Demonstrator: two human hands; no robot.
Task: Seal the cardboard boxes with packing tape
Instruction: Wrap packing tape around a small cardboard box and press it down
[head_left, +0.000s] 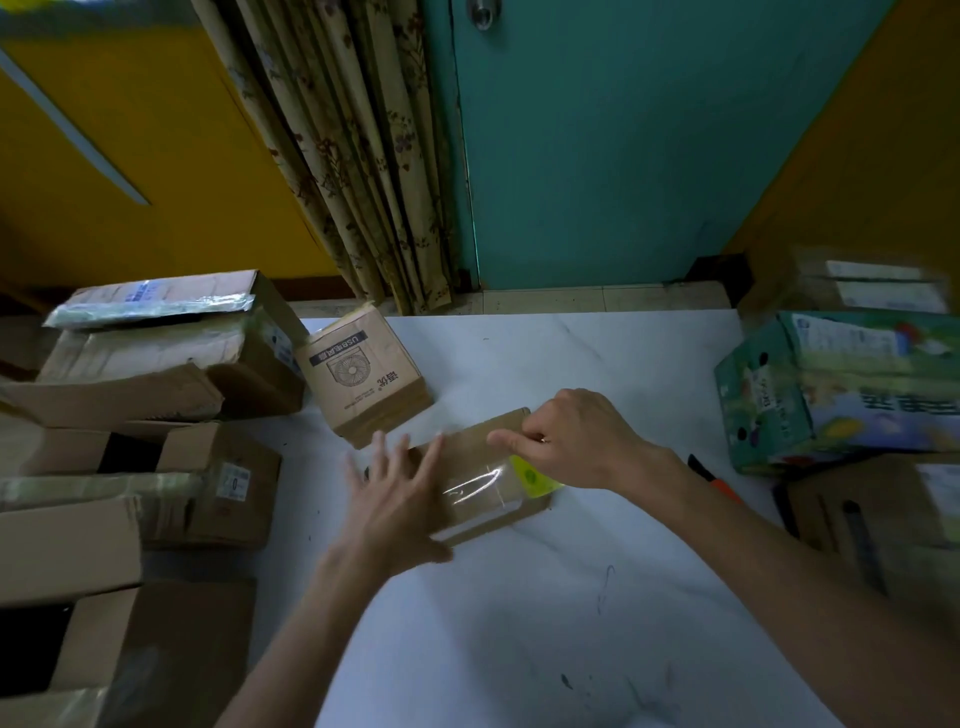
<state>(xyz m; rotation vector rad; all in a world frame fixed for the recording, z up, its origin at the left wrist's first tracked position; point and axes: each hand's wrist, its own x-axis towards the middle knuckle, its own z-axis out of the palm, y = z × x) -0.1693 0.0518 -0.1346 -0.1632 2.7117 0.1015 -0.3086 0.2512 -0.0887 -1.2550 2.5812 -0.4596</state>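
Note:
A small brown cardboard box (480, 452) lies on the white table (519, 597) in the middle of the view. A strip of clear packing tape (475, 488) glints across its top, beside a yellow-green label (532, 475). My left hand (397, 499) lies flat with spread fingers on the box's left end. My right hand (571, 441) is over the box's far right part, with fingers curled and thumb and forefinger pinched together at the top surface. What they pinch is too small to make out. No tape roll shows.
A brown box printed with a fan (363, 374) stands just behind. Stacked cardboard boxes (156, 415), some open, crowd the left edge. A green printed carton (831, 389) and another box (872, 519) sit right, with an orange-and-black tool (719, 480) beside them.

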